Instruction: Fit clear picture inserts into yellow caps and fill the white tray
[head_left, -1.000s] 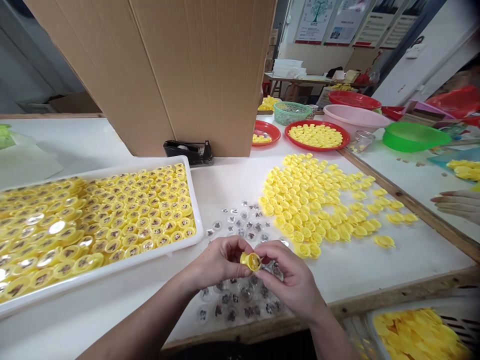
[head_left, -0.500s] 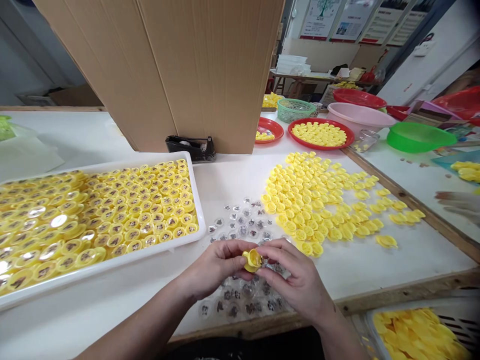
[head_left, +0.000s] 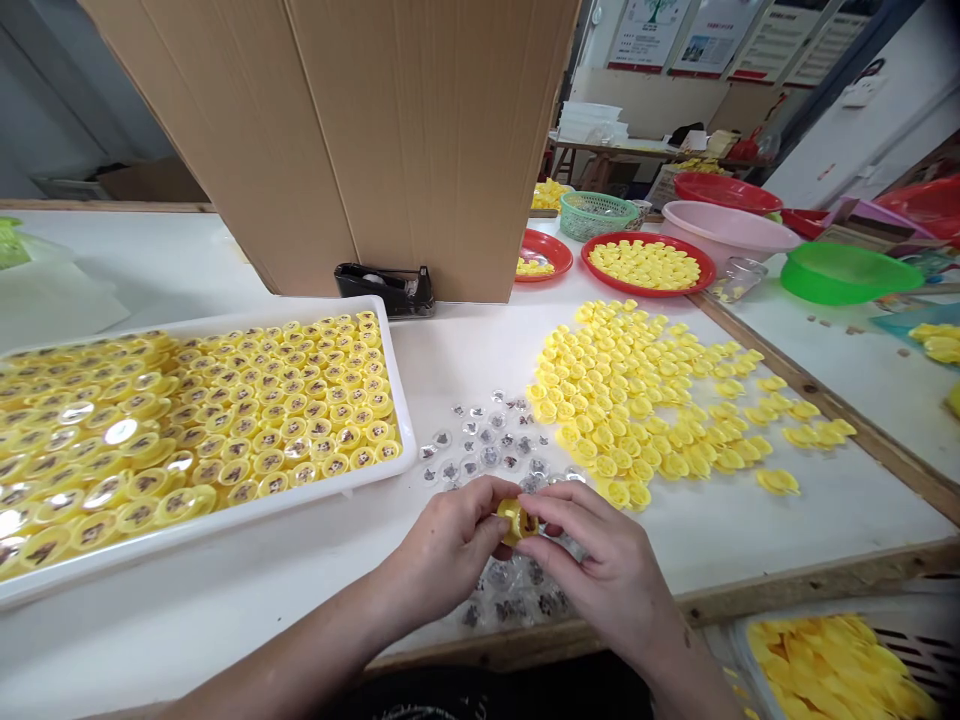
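Observation:
A small round yellow plastic piece [head_left: 510,516] is pinched between the thumb and fingers of my left hand [head_left: 450,540]. From the right, my right hand [head_left: 604,550] closes its thumb and fingertips on a small disc with a dark printed picture [head_left: 529,523], held at the open side of the yellow piece. Fingers partly cover both, so how far the disc sits inside cannot be made out. Clear printed discs [head_left: 490,456] lie scattered on the table beneath and beyond my hands. Many loose yellow pieces [head_left: 600,385] spread to the right of them.
On the left stands a white tray [head_left: 403,420] of yellow pieces with pictures. Behind are a tape dispenser [head_left: 386,290] and a large cardboard box [head_left: 390,150]. Red plates [head_left: 705,280], a pink basin [head_left: 731,235] and a green basin [head_left: 847,275] stand at the back right. Yellow parts [head_left: 836,660] fill a bin below.
The yellow piece has turned in my fingers, and the dark picture now shows at its right side. At the right edge, another person's hand has left view. The camera has shifted slightly.

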